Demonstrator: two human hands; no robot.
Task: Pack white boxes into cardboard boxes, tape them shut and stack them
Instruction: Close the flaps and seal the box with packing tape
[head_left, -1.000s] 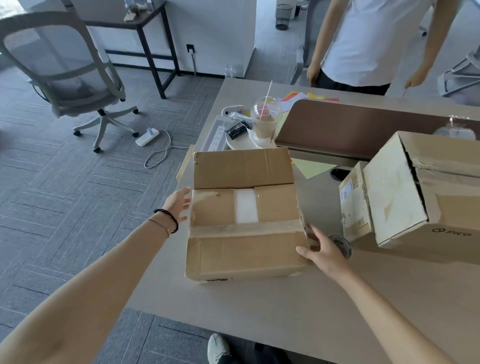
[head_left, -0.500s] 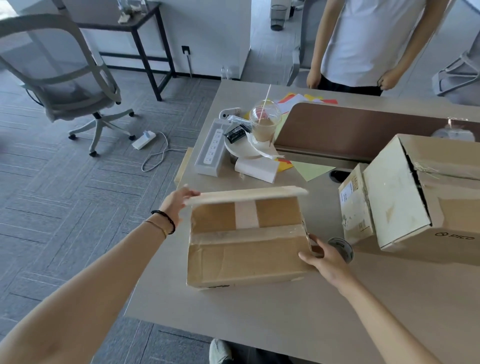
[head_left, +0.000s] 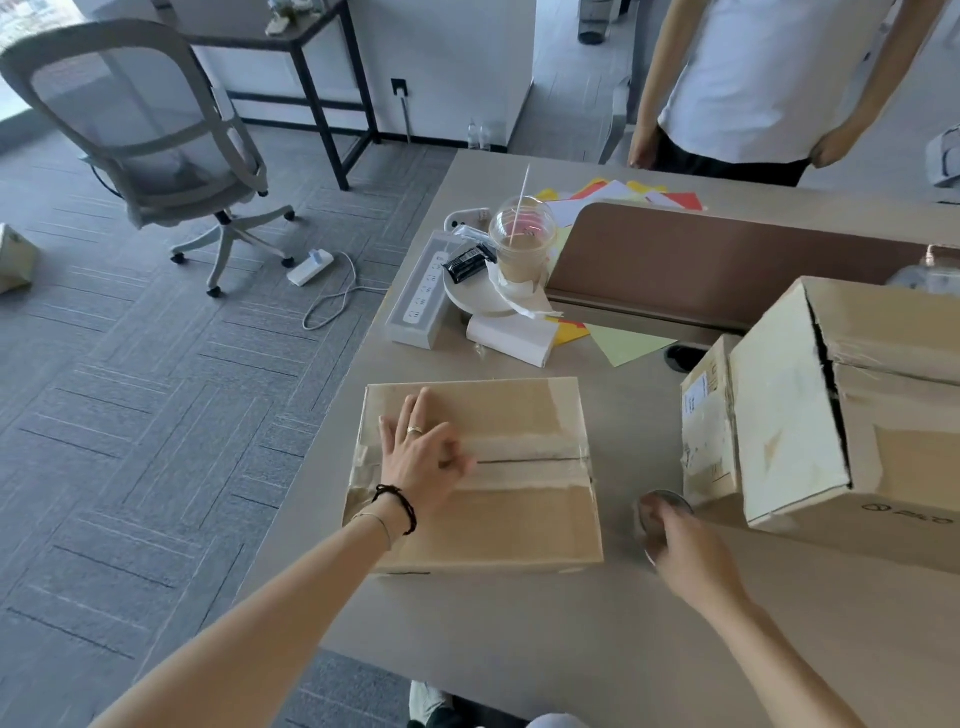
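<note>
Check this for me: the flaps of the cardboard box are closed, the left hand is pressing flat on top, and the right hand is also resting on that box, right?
Not quite. In the head view the right hand is off the cardboard box, reaching the tape roll on the table beside it. The flaps are closed, and the left hand presses flat on top.

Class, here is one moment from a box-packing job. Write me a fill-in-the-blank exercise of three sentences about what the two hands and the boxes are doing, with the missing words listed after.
1. The left hand presses flat on the ______ flaps of the cardboard box.
2. The right hand reaches for the roll of ______ beside the box.
3. The two boxes at the right of the desk lie to the ______ of the right hand.

Missing words: closed; tape; right
</note>
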